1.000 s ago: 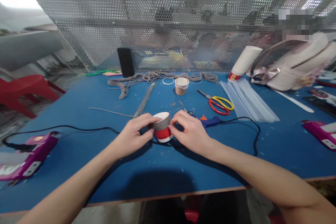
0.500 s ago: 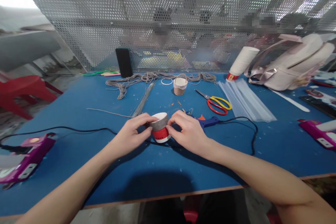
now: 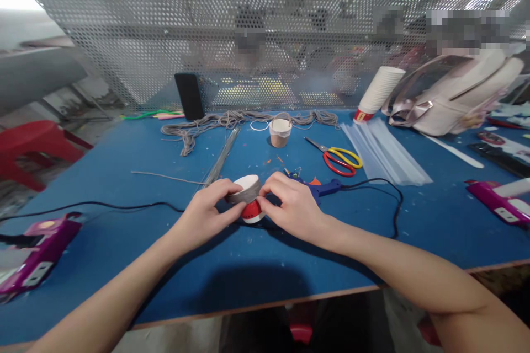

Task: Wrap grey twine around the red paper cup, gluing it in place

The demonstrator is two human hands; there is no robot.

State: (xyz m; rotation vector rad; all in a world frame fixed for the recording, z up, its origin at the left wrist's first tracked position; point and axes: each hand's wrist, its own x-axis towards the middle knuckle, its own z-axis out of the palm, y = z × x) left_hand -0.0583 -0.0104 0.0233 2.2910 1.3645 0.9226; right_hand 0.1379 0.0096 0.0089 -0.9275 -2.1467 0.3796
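The wall of a white paper cup with a red printed band [image 3: 252,212] is pinched by the left hand [image 3: 210,203], its fingers curled at the rim and its thumb laid along the outside. The thumb and forefinger of the right hand [image 3: 285,198] are bent together against the cup's right side; whether a strand is pinched between them cannot be told. The cup is held between both hands, over the near middle of the blue tabletop [image 3: 103,176].

Since half a second ago, the cup has been tipped further towards the left hand, and more of its red print is covered by the left thumb. From this, a small adjustment of the cup seems to be under way. The upper part is covered by a grey cord wrapping [image 3: 249,194]; the red lower part is left bare.

Just beyond the right hand, a blue-handled tool with an orange trigger [image 3: 329,190] is seen lying. Farther back are placed red-and-yellow-handled scissors [image 3: 342,161] and a small brown-and-white handled basket [image 3: 279,136].
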